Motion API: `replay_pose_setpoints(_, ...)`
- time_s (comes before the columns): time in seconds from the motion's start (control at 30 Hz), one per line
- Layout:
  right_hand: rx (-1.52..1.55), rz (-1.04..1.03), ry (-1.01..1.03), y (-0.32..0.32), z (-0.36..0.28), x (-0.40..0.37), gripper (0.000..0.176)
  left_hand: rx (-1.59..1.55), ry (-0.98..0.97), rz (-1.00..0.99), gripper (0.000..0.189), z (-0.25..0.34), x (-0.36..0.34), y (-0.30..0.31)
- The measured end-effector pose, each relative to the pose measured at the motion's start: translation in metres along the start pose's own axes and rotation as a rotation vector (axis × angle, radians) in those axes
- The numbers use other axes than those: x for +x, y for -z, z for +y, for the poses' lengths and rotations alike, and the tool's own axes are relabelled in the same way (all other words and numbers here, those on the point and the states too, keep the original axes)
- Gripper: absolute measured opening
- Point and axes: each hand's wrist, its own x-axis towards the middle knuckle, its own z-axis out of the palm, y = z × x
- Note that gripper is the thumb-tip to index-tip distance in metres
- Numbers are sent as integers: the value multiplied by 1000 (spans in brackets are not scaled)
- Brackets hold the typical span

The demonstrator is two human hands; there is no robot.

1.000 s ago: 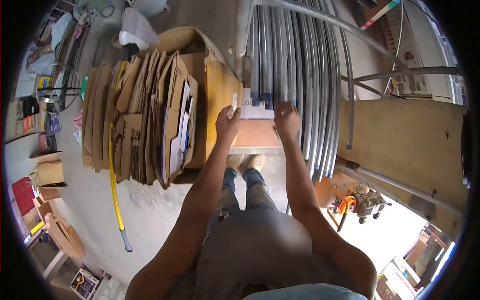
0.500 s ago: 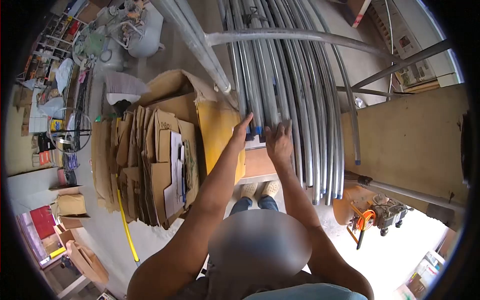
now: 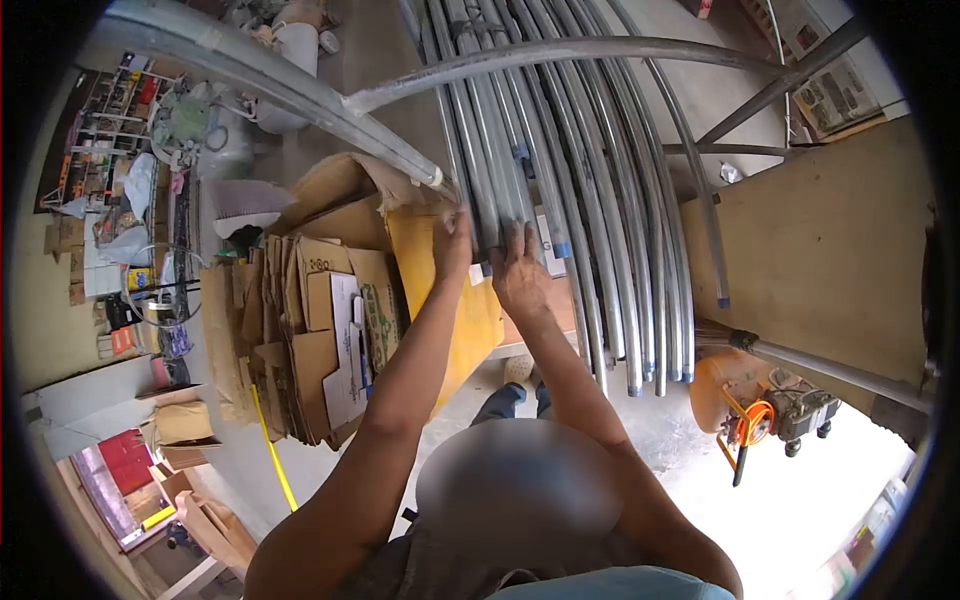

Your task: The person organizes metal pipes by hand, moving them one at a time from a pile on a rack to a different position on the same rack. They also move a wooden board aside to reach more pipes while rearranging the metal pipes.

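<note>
A bundle of long grey metal pipes lies across a rack, with blue caps on several of the near ends. My left hand is at the left side of the leftmost pipes, its fingers curled against them and slightly blurred. Over the near ends of these same pipes, my right hand lays bent fingers from above and the right. Between them the hands hold the small group of pipe ends. A pipe with a blue cap sticks out just right of my right hand, with a white label behind it.
Folded cardboard and a yellow panel stand to the left. A metal crossbar spans the pipes. To the right are a beige board and an orange machine. A yellow pole leans at lower left.
Both hands have shifted left together with the leftmost pipes. A gap has opened between those pipes and the blue-capped one to their right. The camera view has also turned a little.
</note>
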Motion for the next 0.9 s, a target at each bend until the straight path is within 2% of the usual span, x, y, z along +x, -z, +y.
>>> replay_pose_setpoints(0.03, -33, 20, 12, 4, -1, -2, 60, 7, -6, 1, 71, 7, -4, -13)
replay_pose_setpoints(0.07, 3, 143, 86, 10, 1, -6, 58, 244, -143, 163, 81, 13, -9, -35)
replay_pose_setpoints(0.1, 7, 148, 93, 7, 10, -7, 58, 479, -278, 328, 95, 22, -13, -51)
replay_pose_setpoints(0.17, -64, 36, 187, -4, 30, 5, 51, 543, 111, 243, 116, 61, -17, -58)
replay_pose_setpoints(0.2, 49, -39, 66, 38, 2, 3, 48, 584, 108, 263, 114, 54, -15, -61)
replay_pose_setpoints(0.27, 68, -184, 67, 72, -7, 5, 46, 594, 111, 264, 115, 47, -19, -57)
replay_pose_setpoints(0.33, 132, -69, 225, 64, 11, 4, 40, 634, 110, 278, 115, 58, -9, -61)
replay_pose_setpoints(0.37, 129, -10, 221, 61, 13, 1, 35, 662, 130, 303, 116, 62, -9, -65)
replay_pose_setpoints(0.4, 92, -32, 168, 54, 19, -2, 29, 648, 115, 311, 116, 64, -12, -66)
replay_pose_setpoints(0.43, 161, -62, 243, 48, 30, -6, 29, 662, 155, 317, 116, 64, -16, -69)
replay_pose_setpoints(0.5, 175, 12, 59, 57, 17, -17, 23, 673, 179, 321, 116, 70, -1, -77)
replay_pose_setpoints(0.6, 213, 66, 31, 49, 23, -29, 26, 703, 223, 304, 110, 71, -9, -74)
replay_pose_setpoints(0.67, 130, 196, 219, 49, 38, -32, 31, 689, 204, 290, 112, 75, -4, -70)
replay_pose_setpoints(0.7, 94, 130, 74, 69, 34, -37, 34, 672, 196, 272, 114, 67, -9, -70)
replay_pose_setpoints(0.77, 8, 279, -26, 106, 51, -41, 39, 677, 161, 279, 115, 62, -11, -73)
replay_pose_setpoints(0.8, -21, 424, -12, 131, 65, -41, 43, 710, 150, 292, 114, 52, -10, -73)
replay_pose_setpoints(0.9, -184, 550, -225, 180, 140, -51, 47, 765, 172, 288, 112, 56, -6, -76)
